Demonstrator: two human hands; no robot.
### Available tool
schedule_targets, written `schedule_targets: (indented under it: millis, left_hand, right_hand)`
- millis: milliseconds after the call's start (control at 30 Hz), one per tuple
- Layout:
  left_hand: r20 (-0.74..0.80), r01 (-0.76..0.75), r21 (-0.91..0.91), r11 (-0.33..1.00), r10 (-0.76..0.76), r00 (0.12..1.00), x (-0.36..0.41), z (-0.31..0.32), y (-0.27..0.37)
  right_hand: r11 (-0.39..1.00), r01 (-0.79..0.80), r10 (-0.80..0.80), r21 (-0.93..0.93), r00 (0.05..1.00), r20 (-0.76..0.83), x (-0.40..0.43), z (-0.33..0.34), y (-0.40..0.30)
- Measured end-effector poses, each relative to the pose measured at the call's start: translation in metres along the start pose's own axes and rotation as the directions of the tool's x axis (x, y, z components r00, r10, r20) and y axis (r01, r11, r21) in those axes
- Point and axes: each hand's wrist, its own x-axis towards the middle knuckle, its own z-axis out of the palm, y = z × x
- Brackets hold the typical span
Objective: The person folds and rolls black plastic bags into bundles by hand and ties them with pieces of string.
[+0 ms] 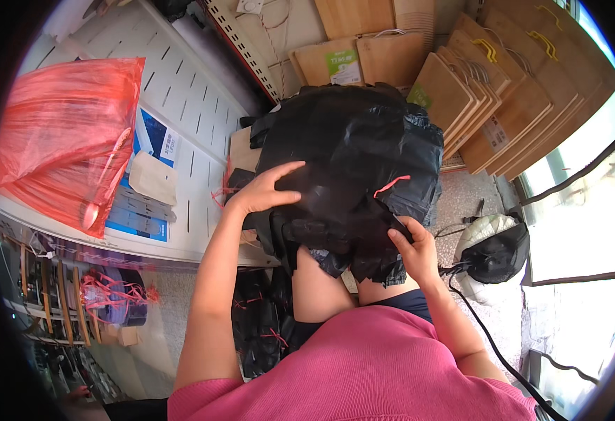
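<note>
A large pile of black plastic bags lies before me and hangs over my knees. My left hand rests at the pile's left side, fingers and thumb apart, holding nothing. Between the thumb and fingers of my right hand is the edge of a folded black plastic bag, at the pile's near right. A short pink plastic tie lies on the black plastic just above that hand. More pink ties show at the pile's left edge.
Wooden cutting boards lean at the back right. A white slotted shelf at left holds a red plastic bag. Black bundles with pink ties lie on the floor. A black mesh-covered object and a cable are at right.
</note>
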Motion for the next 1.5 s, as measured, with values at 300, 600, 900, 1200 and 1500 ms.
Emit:
schedule_targets:
  millis: [300, 600, 900, 1200, 1500]
  left_hand:
    - [0.256, 0.175, -0.346, 0.922, -0.087, 0.963, 0.001, -0.009, -0.008]
    - [0.405, 0.297, 0.062, 0.953, -0.296, 0.865, 0.021, -0.019, 0.012]
    - [-0.253, 0.338, 0.742, 0.579, -0.224, 0.941, 0.003, 0.016, 0.026]
    - [-0.131, 0.252, -0.812, 0.527, -0.585, 0.8, -0.073, 0.176, 0.071]
    - [-0.079, -0.128, -0.99, -0.053, -0.542, 0.837, -0.051, 0.187, 0.095]
  right_hand:
    - [0.89, 0.411, -0.443, -0.199, 0.883, -0.155, -0.013, 0.004, 0.013]
    - [0.886, 0.306, -0.403, -0.349, 0.879, -0.254, -0.01, 0.006, 0.02]
    - [0.976, -0.045, 0.027, -0.213, 0.996, -0.087, -0.002, -0.009, 0.009]
    - [0.926, -0.248, 0.233, 0.285, 0.969, 0.085, 0.011, 0.012, -0.024]
    - [0.954, -0.287, 0.298, -0.084, 0.894, 0.333, -0.006, 0.02, -0.038]
